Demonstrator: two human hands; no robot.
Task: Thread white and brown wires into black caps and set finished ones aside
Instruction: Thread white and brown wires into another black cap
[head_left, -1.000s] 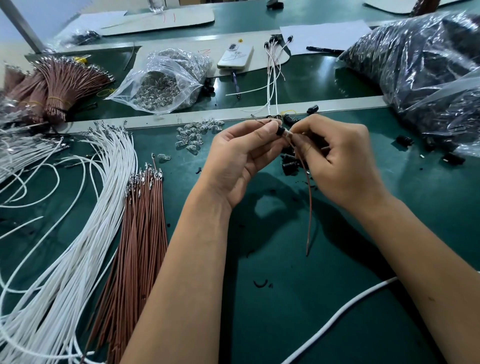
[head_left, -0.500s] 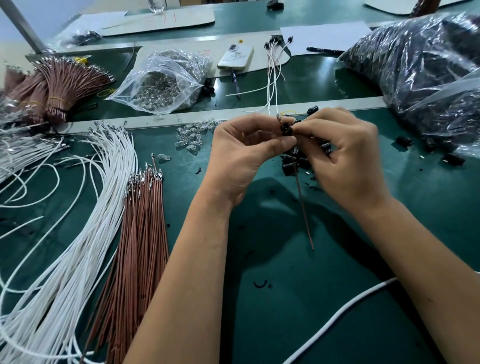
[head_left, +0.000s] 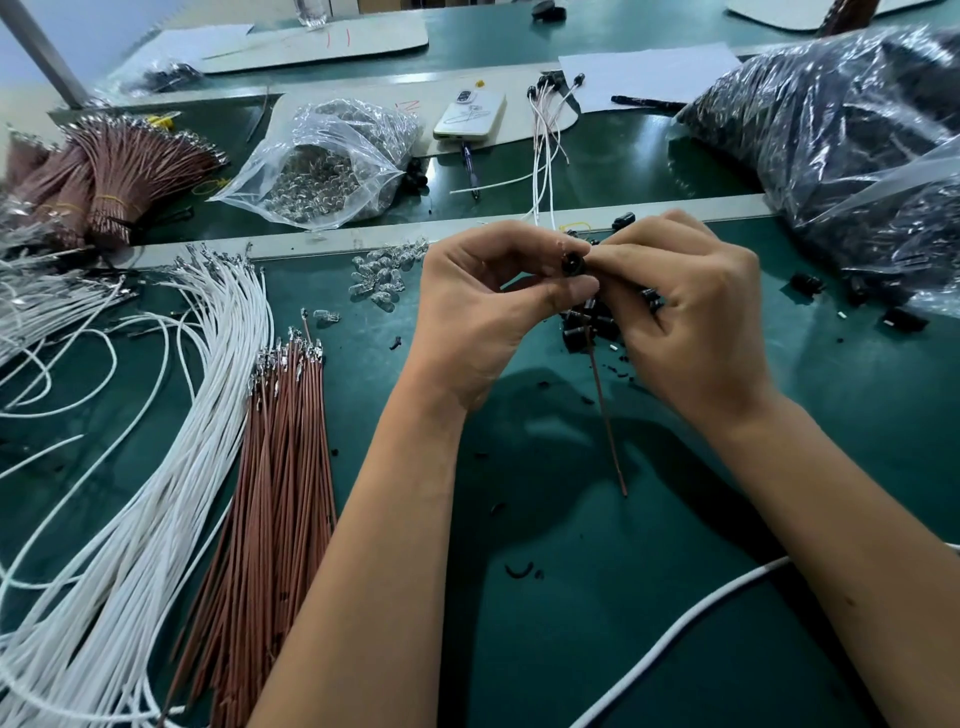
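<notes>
A small black cap (head_left: 573, 264) is pinched between the thumb and forefinger of the left hand (head_left: 483, 312), its open end turned toward the camera. It is met from the other side by the fingers (head_left: 621, 254) of the right hand (head_left: 691, 322), which are curled tight at the cap; what exactly is nipped between them is hidden, though it is judged to be the terminal end of the brown wire (head_left: 605, 415), whose free length hangs down below the hands toward the near side of the bench (head_left: 571, 623).

The cap is judged to be light, hard and smooth, so it is best held by its side wall with the bore left clear. The wire is thin and only moderately stiff: if taken far from its tip it would be expected to buckle, so hold should be taken close behind the metal terminal.

Directly under the hands a small heap of loose black caps (head_left: 587, 325) lies on the green mat. Toward the left edge of the bench a straight bundle of brown wires (head_left: 280, 467) is laid just beside a sweeping fan of white wires (head_left: 156, 493). Near the far edge of the mat a cluster of small clear bulbs (head_left: 382, 275) is seen, and beyond the pale dividing strip the finished assemblies (head_left: 545, 130) lie with a phone (head_left: 470, 115) just beside them.
</notes>
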